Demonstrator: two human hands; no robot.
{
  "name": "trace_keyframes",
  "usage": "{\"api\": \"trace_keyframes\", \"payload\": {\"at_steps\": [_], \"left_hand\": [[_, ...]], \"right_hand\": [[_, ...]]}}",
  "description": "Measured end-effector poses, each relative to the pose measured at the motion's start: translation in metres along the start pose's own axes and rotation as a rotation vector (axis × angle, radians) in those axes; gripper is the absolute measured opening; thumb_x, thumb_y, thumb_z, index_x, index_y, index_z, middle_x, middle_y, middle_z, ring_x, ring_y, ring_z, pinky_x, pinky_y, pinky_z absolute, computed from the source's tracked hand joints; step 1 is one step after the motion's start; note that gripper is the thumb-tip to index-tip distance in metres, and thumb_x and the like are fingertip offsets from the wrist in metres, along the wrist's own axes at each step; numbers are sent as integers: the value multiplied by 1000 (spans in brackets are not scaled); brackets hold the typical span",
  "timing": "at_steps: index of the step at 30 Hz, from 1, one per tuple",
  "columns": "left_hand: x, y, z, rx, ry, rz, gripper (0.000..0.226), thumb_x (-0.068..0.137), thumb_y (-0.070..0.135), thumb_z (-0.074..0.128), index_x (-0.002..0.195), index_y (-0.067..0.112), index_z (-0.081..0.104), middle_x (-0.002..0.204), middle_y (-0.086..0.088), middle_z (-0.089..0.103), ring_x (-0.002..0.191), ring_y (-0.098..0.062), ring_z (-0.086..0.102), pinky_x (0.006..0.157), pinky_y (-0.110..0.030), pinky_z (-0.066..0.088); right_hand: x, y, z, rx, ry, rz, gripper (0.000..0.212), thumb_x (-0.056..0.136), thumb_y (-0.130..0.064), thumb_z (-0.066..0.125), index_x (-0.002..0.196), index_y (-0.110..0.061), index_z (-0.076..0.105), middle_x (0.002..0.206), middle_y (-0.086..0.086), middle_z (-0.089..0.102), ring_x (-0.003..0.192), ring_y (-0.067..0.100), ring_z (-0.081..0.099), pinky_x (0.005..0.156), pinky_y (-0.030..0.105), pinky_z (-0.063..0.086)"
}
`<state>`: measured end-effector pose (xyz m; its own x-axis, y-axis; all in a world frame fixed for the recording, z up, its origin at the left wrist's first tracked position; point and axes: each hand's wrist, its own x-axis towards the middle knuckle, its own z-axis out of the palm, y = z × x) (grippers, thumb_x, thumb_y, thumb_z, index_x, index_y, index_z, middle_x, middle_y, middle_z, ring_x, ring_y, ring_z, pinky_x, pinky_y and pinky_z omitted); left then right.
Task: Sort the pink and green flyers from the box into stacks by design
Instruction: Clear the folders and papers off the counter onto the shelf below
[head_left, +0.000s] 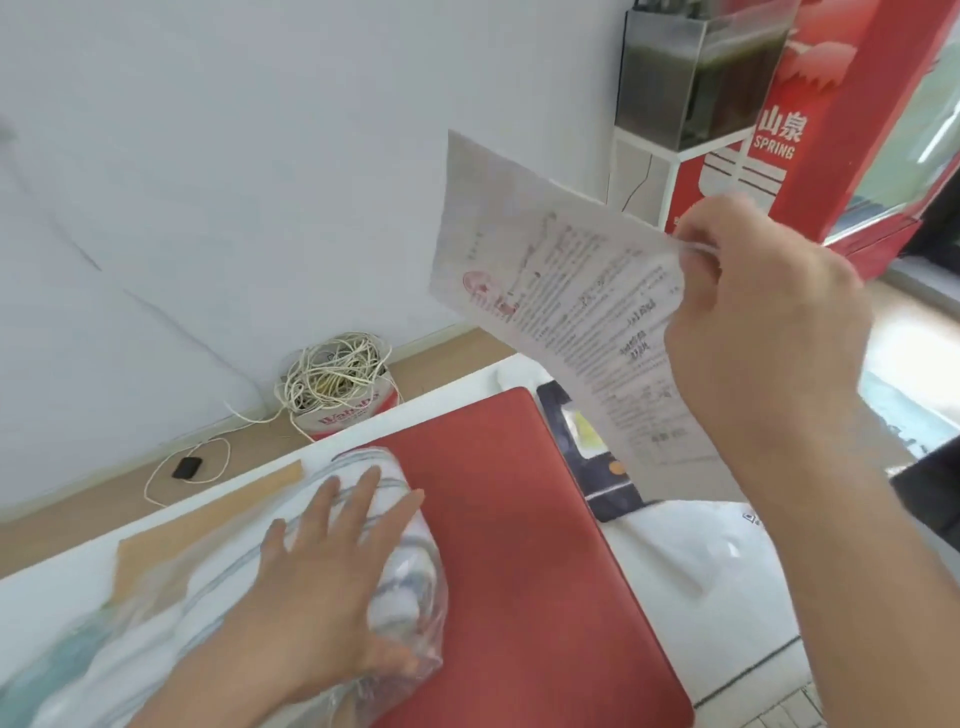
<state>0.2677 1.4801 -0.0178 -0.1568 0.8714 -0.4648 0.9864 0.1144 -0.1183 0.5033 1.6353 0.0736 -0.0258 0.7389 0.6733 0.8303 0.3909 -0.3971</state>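
Note:
My right hand (763, 322) holds a thin printed sheet (561, 291) up in the air by its right edge; the paper is pale, with dense black text and a red round stamp near its lower left. My left hand (332, 566) rests flat, fingers spread, on a clear plastic bag (410, 587) with white and blue-grey contents, lying on the table. A red mat or folder (524, 545) lies in the middle of the white table (52, 597). No box and no pink or green flyers are visible.
A brown envelope (208, 525) lies under the plastic bag. A dark card (597, 467) sits beyond the red mat, and white plastic (701, 551) lies at the right. On the floor stand a carton of tangled cable (337, 384), a fish tank (691, 78) and a red box (831, 114).

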Motion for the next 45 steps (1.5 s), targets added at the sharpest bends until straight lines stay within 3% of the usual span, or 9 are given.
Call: {"api": "trace_keyframes", "payload": {"at_steps": [3,7,12,21,24,29,34,40,45], "left_hand": [[-12,-16,30,-104,78,-101,122,58,81,55,118,52,-47,148,7,-38,144,-29,-16,110,-54,20],[1,-28,44,-196,331,-144,97,56,64,53,140,37,12,151,-14,26,127,-39,42,89,-50,49],[-2,-64,38,-156,610,-255,59,83,41,46,137,23,30,138,-13,43,97,-37,59,69,-40,50],[-23,-120,58,-743,618,-196,50,88,36,60,133,21,44,137,-1,47,124,-24,42,101,-34,32],[-55,-159,85,-525,631,-268,53,88,33,59,136,17,41,140,-4,46,123,-29,42,102,-37,32],[-83,-198,124,-881,153,-388,106,67,65,69,147,18,19,145,-3,41,127,-23,46,101,-33,39],[-96,-196,126,-1418,225,-305,39,61,31,88,94,19,71,90,8,73,85,-12,69,86,-31,53],[-160,-249,152,-1816,441,-318,46,73,22,81,112,23,55,105,2,71,96,-17,68,87,-42,53],[-196,-281,200,-1421,538,-658,70,75,26,77,132,23,36,121,3,58,108,-20,57,93,-38,45]], "right_hand": [[13,-19,-11,210,-117,114,16,89,-6,53,97,-18,61,86,4,65,75,26,52,68,31,36],[5,-2,21,406,-388,365,17,90,-12,56,97,-27,60,93,0,68,82,21,62,73,28,48],[-69,15,74,274,-614,523,23,87,-11,54,107,-17,63,101,8,68,93,31,60,79,34,47],[-144,-34,81,-200,-664,321,54,90,-19,55,141,-16,38,135,14,50,124,38,38,97,43,36],[-163,-96,56,162,-770,400,48,93,-35,54,137,-20,44,117,4,62,116,28,53,93,39,41],[-227,-200,64,417,-1131,489,66,89,-55,53,141,-21,33,118,0,62,106,19,54,90,34,40],[-251,-249,80,503,-1005,528,59,86,-39,67,135,-20,40,98,-13,58,89,12,58,84,31,45],[-264,-327,86,631,-1036,330,39,93,-28,60,127,-26,40,81,-9,53,68,1,51,62,8,41],[-301,-371,98,538,-1333,72,59,94,-15,50,147,-27,25,123,9,58,102,25,59,85,39,51]]}}
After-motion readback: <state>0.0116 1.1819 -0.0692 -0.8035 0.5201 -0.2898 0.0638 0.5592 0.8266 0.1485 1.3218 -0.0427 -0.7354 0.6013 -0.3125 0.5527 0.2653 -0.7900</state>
